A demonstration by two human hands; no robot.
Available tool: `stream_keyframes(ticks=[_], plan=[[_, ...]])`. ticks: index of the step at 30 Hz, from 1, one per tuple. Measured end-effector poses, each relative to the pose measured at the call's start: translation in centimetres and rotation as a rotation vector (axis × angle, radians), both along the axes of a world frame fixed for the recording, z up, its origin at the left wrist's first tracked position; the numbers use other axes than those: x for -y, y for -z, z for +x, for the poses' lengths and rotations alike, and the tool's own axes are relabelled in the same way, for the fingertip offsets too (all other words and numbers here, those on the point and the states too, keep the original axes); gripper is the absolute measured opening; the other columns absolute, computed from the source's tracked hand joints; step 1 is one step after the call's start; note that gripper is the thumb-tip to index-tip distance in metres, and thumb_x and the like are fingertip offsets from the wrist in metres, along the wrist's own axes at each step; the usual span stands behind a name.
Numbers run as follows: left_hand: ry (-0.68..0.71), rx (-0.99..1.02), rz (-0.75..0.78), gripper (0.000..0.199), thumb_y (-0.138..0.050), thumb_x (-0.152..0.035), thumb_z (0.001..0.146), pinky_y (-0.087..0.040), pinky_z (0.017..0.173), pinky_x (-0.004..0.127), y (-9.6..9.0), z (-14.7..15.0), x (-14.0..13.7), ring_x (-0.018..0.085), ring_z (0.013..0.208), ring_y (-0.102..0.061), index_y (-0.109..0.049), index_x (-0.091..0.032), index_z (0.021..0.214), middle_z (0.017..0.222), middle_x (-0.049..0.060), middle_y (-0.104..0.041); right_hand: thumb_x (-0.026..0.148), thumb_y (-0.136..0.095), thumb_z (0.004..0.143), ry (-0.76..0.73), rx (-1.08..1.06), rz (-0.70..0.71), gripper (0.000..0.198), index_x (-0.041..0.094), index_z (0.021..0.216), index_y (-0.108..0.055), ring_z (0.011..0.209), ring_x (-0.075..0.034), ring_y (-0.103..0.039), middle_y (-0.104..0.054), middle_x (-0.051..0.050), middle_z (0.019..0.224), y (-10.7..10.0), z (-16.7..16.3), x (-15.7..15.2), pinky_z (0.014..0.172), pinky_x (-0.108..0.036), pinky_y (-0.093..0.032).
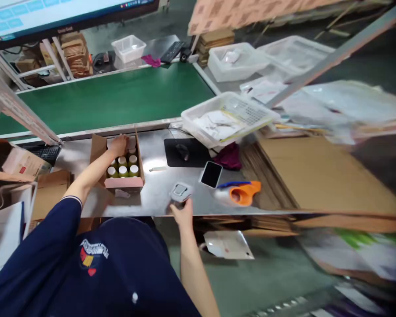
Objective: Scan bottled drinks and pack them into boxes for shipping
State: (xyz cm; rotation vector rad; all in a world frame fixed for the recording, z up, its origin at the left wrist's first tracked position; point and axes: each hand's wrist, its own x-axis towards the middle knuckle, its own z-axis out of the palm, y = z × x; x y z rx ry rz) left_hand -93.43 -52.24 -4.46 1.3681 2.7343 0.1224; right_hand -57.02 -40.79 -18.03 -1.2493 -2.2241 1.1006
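My left hand (119,145) reaches into the far part of an open cardboard box (123,182) on the metal bench. Several bottles (122,171) with white caps and yellow-green sides stand upright inside. The left fingers are over the far bottles, partly hidden, and their grip is unclear. At the bench's front edge, my right hand (184,214) is closed around the near side of a grey-topped object (181,192) resembling a lidded cup; its exact kind is unclear. A thin white-handled tool (157,169) lies between the box and that object.
A mouse (183,152) on a black pad, a phone (211,174) and an orange tape dispenser (246,193) lie to the right. Beyond them are a white basket (229,119) and stacked cardboard (320,176). A green conveyor belt (119,97) runs behind the bench.
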Motion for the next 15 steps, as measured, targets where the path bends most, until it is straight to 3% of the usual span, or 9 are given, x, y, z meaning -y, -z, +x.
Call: stream_keyframes(ticks=[3,6,9,11,13,15], plan=[[0.002,-0.015,-0.006,0.057,-0.073,-0.023,0.089,-0.046,0.114,0.047,-1.8,-1.8,0.1,0.039,0.137,-0.059,-0.062,-0.011,0.143,0.144,0.022,-0.065,0.033,-0.059,0.072,-0.221,-0.086,-0.128,0.04,0.021,0.11,-0.063,0.092,-0.027,-0.07,-0.076,-0.007,0.099,-0.7,1.5,8.5,0.085,-0.038,-0.055],[-0.046,-0.074,0.088,0.048,-0.068,-0.032,0.097,-0.044,0.115,0.048,-4.3,-4.2,0.2,0.038,0.135,-0.059,-0.063,-0.013,0.141,0.141,0.02,-0.066,0.027,-0.063,0.075,-0.407,0.033,-0.148,0.031,0.023,0.105,-0.065,0.088,-0.026,-0.071,-0.077,-0.006,0.099,-3.2,0.9,14.3,0.077,-0.033,-0.048],[-0.129,-0.175,0.234,0.053,-0.07,-0.034,0.098,-0.033,0.121,0.052,-5.6,-5.6,0.0,0.04,0.143,-0.048,-0.059,-0.01,0.144,0.147,0.023,-0.058,0.019,-0.062,0.08,-0.502,0.287,-0.091,0.028,0.022,0.109,-0.063,0.091,-0.027,-0.072,-0.078,-0.009,0.107,-5.5,-0.2,16.5,0.072,-0.031,-0.04],[-0.133,-0.222,0.31,0.054,-0.064,-0.029,0.1,-0.029,0.123,0.054,-5.5,-5.1,-0.1,0.041,0.147,-0.042,-0.053,-0.008,0.149,0.153,0.025,-0.052,0.016,-0.062,0.083,-0.514,0.369,-0.064,0.028,0.022,0.11,-0.062,0.096,-0.027,-0.073,-0.078,-0.009,0.111,-6.4,-0.5,16.8,0.072,-0.031,-0.038],[-0.059,-0.228,0.365,0.05,-0.052,-0.022,0.103,-0.026,0.123,0.056,-4.6,-3.5,0.3,0.041,0.148,-0.041,-0.051,-0.01,0.152,0.158,0.025,-0.049,0.016,-0.063,0.086,-0.522,0.392,-0.052,0.028,0.022,0.113,-0.062,0.1,-0.027,-0.073,-0.077,-0.01,0.115,-6.8,-0.3,16.8,0.074,-0.031,-0.038],[0.101,-0.199,0.336,0.044,-0.043,-0.02,0.105,-0.029,0.12,0.056,-3.5,-1.2,1.5,0.039,0.144,-0.045,-0.059,-0.014,0.146,0.154,0.023,-0.054,0.015,-0.062,0.086,-0.526,0.388,-0.056,0.03,0.022,0.115,-0.062,0.101,-0.027,-0.073,-0.078,-0.01,0.117,-6.9,0.4,16.7,0.075,-0.031,-0.038]])
